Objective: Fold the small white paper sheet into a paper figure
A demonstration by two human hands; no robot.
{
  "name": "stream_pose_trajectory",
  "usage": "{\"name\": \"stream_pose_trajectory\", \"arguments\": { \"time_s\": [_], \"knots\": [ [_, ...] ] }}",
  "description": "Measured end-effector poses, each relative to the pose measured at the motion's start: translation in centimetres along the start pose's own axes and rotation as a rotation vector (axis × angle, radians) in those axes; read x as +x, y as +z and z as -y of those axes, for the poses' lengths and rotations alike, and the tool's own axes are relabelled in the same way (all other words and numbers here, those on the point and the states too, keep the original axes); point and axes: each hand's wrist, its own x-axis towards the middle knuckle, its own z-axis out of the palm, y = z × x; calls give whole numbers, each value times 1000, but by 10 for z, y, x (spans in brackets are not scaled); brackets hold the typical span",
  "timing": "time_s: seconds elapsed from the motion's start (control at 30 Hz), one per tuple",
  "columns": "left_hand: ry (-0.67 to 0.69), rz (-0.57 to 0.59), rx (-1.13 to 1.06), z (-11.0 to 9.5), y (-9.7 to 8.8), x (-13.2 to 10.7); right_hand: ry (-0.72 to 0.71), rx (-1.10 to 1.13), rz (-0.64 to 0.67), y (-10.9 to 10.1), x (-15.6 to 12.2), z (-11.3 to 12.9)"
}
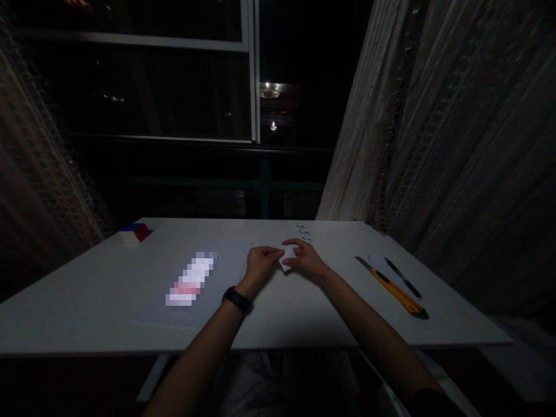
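Between my two hands, just over the middle of the white table (299,313), is a small folded piece of white paper (287,259). My left hand (261,265), with a dark band on its wrist, pinches the paper's left edge between thumb and fingers. From the other side my right hand (307,260) grips it, thumb in front and index finger arched over the top. The paper shows angled faces and a pointed lower corner. Fingers cover part of it, so its full shape is hidden.
Left of my hands, a lit, pixelated phone-like screen (191,281) lies on a paper sheet (150,313). A puzzle cube (134,233) sits at the far left. Small dark-marked pieces (304,233) lie behind my hands. A yellow box cutter (393,289) and black pen (403,278) lie right.
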Motion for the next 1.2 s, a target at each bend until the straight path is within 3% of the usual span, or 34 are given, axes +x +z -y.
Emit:
{"name": "stream_pose_trajectory", "arguments": {
  "time_s": [0.17, 0.33, 0.5, 0.67, 1.2],
  "knots": [
    [-128, 240, -20, -6, 2, -7, -11, -132, 31, -11, -1, 2],
    [-77, 360, 93, -5, 2, -10, 94, -147, 191, -17, -3, 3],
    [-71, 415, 176, -10, 1, -14, 161, -67, 275, -19, -5, 6],
    [-60, 455, 143, -12, 0, -15, 148, -13, 268, -20, -6, 7],
    [-100, 465, 155, -12, -1, -14, 184, -8, 324, -27, -6, 6]
  ]
}}
